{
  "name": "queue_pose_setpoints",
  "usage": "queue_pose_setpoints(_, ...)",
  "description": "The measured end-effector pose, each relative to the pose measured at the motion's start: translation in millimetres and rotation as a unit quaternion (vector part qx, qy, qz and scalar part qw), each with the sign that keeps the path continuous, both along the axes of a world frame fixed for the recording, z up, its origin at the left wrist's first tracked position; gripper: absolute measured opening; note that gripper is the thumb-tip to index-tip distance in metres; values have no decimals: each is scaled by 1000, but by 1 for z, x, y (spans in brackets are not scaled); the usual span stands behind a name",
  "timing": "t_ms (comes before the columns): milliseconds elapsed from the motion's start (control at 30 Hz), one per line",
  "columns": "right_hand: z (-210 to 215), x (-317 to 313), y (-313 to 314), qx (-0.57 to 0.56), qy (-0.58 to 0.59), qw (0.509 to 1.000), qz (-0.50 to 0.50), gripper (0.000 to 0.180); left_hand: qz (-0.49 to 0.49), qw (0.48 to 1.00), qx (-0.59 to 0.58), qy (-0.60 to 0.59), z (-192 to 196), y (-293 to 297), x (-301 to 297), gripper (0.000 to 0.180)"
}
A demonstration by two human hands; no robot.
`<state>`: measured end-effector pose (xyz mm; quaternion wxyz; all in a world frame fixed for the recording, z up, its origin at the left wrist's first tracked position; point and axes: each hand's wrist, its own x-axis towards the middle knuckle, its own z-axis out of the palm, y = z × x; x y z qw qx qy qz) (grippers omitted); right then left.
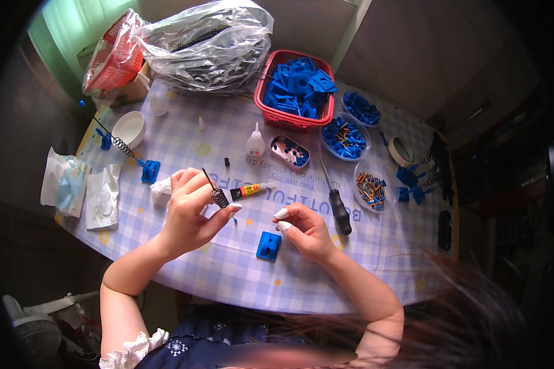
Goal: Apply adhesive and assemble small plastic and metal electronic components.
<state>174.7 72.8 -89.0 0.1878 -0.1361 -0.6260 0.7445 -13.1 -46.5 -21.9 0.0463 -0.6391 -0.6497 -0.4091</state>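
My left hand (pixel 191 212) pinches a black coil spring (pixel 219 197) with a straight rod end pointing up and left. A tiny blue piece (pixel 235 220) shows just below its fingertips. My right hand (pixel 306 232) has thumb and forefinger brought close together, with white covers on the tips; whatever is between them is too small to make out. Beside it on the tablecloth lies a blue plastic base piece (pixel 268 246). A yellow, red and black glue tube (pixel 246 190) rests just beyond my left hand, and a small black cap (pixel 227 162) lies farther off.
A screwdriver (pixel 338 212) lies right of centre. Beyond are a red basket (pixel 269 114) of blue plates, tubs of blue parts (pixel 346 140) and brass screws (pixel 370 189), an oval tin (pixel 290 152), a squeeze bottle (pixel 255 144) and a clear bag (pixel 209 52). Spring assemblies (pixel 149 171) stand left.
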Motion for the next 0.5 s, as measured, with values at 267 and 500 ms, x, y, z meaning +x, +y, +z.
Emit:
queue_pose_setpoints(267, -3, 1, 1, 0, 0, 1000, -2, 19, -7, 1000, -1, -10, -3, 0, -2, 21)
queue_pose_setpoints(500, -3, 0, 1, -6, 7, 1000, 2, 19, -6, 1000, -8, -21, -6, 0, -4, 22)
